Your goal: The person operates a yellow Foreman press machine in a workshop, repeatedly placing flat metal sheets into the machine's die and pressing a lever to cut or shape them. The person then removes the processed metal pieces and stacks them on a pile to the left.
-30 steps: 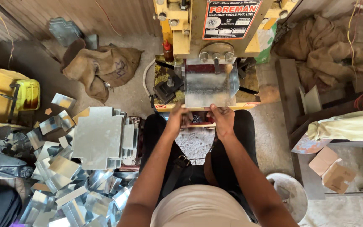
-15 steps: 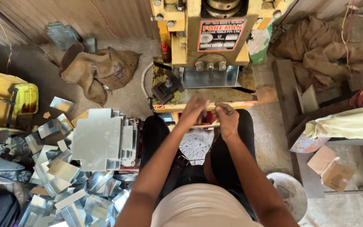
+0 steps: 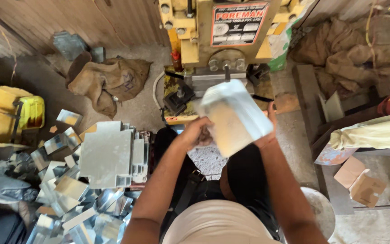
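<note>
Hands meet on one bent sheet-metal piece (image 3: pixel 235 117), lifted clear of the yellow press machine (image 3: pixel 217 36) and held between it and the person's chest; the piece is blurred, tilted with its far end higher, and its folded edges suggest that it is already formed; the left hand (image 3: pixel 198 134) is clenched on its lower left side, fingers curled around the edge; the right hand (image 3: pixel 271 122) is mostly hidden behind the piece, only its edge and wrist showing, yet it appears to grasp the right side, though I cannot tell how the fingers lie; the press bed (image 3: pixel 213 83) beneath the ram looks bare of any sheet, so the pressing of this piece seems done and only its putting-down remains, as a judgement; on the person's left a stack of flat cross-shaped blanks (image 3: pixel 107 153) lies near the left knee, and it is sizeable, so much work seems left; farther left and nearer, a loose heap of shiny folded pieces (image 3: pixel 64 203) covers the floor, which reads as finished output; a burlap sack (image 3: pixel 109 81) lies beyond it, and a white bucket (image 3: pixel 319 212) stands by the right elbow.
</note>
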